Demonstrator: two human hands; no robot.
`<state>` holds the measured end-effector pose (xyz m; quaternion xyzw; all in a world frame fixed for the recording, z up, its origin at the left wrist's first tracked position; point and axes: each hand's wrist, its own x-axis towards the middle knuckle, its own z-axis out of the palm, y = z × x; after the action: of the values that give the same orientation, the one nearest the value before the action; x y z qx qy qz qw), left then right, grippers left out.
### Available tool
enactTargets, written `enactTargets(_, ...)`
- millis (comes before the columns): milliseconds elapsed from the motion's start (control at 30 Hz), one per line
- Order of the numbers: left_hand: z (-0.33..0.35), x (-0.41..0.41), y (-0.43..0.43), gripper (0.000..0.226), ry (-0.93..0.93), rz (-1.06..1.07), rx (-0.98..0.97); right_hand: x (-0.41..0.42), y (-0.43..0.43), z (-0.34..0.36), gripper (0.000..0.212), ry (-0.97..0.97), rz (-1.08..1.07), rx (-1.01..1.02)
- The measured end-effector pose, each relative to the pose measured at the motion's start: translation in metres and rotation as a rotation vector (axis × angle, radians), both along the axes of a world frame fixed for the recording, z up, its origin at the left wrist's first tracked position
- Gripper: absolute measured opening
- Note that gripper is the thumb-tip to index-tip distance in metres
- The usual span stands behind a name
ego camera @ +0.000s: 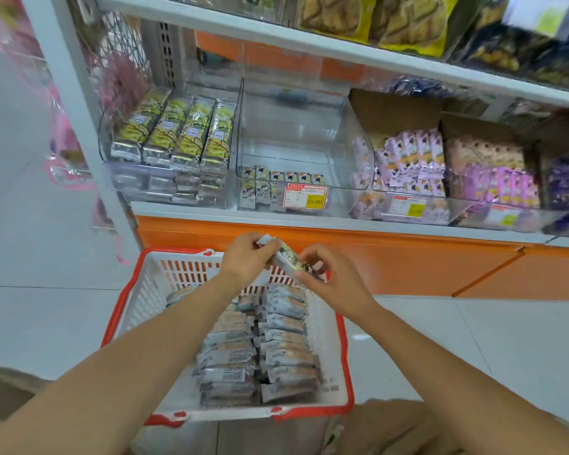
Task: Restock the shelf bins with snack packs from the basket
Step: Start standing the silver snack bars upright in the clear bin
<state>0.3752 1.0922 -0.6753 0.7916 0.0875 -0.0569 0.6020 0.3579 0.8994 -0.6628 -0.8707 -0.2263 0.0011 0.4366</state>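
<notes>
A white basket with a red rim (138,290) stands on the floor in front of me, holding several grey snack packs (260,349) in two rows. Above its far edge both hands hold one snack pack (284,256). My left hand (247,257) grips its upper left end. My right hand (332,280) pinches its lower right end. On the shelf straight ahead, a clear middle bin (289,142) holds only a few small packs (276,182) along its front.
The left bin (178,139) is full of yellow and silver packs. Bins to the right (408,162) hold purple and white packs. An orange shelf base (375,257) runs behind the basket. A white shelf post (79,103) stands on the left. Pale tiled floor surrounds the basket.
</notes>
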Motion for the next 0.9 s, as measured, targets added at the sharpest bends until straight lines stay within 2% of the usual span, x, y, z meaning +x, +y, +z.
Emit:
enactTargets(167, 0.028, -0.001, -0.003, 0.033, -0.227, -0.014, 0.297, 0.008, -0.005, 0.025, 0.017, -0.02, -0.003, -0.028)
enactTargets(300, 0.038, 0.01, 0.003, 0.039, -0.675, 0.139, 0.625, 0.026, -0.013, 0.058, 0.019, -0.121, -0.142, -0.007)
enactTargets(367, 0.036, 0.022, 0.011, 0.04, -0.828, 0.098, 0.805, 0.04, -0.018, 0.075, 0.017, -0.16, -0.234, 0.008)
enactTargets(467, 0.028, 0.036, 0.023, 0.059, -0.781, -0.076, 1.018, 0.066, -0.023, 0.092, 0.015, -0.199, -0.374, -0.056)
enactTargets(533, 0.02, 0.04, 0.028, 0.074, -0.725, -0.135, 1.087, 0.084, -0.023, 0.096, 0.017, -0.204, -0.452, -0.144)
enactTargets(733, 0.0, 0.05, 0.034, 0.092, -0.829, -0.112, 1.187, 0.134, -0.011, 0.106, 0.017, -0.199, -0.573, -0.525)
enactTargets(900, -0.015, 0.062, 0.038, 0.099, -0.92, -0.103, 1.18, 0.157, 0.007, 0.106, 0.013, -0.179, -0.64, -0.742)
